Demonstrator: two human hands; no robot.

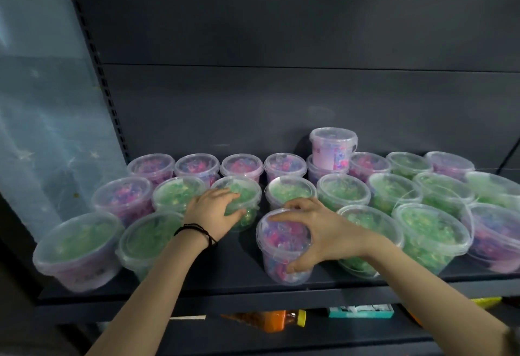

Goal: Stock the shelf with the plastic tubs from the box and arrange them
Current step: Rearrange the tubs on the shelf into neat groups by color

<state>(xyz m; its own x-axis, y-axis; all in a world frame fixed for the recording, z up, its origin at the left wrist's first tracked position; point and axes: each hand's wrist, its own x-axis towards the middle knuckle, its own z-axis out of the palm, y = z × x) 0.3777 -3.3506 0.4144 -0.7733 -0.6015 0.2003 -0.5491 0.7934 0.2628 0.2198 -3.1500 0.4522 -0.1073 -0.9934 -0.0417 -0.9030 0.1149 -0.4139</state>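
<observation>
Tubs (430, 232) crowd the shelf (233, 265), leaving a bare gap front centre.

No wording can be read: the pale pink label (329, 156) on the clear lidded plastic tub (333, 136) stacked at the back shows only blurred print.

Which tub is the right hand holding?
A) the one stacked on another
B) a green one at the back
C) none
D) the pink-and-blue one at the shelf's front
D: the right hand curls round the pink-and-blue tub at the front of the shelf, thumb low on its side.
</observation>
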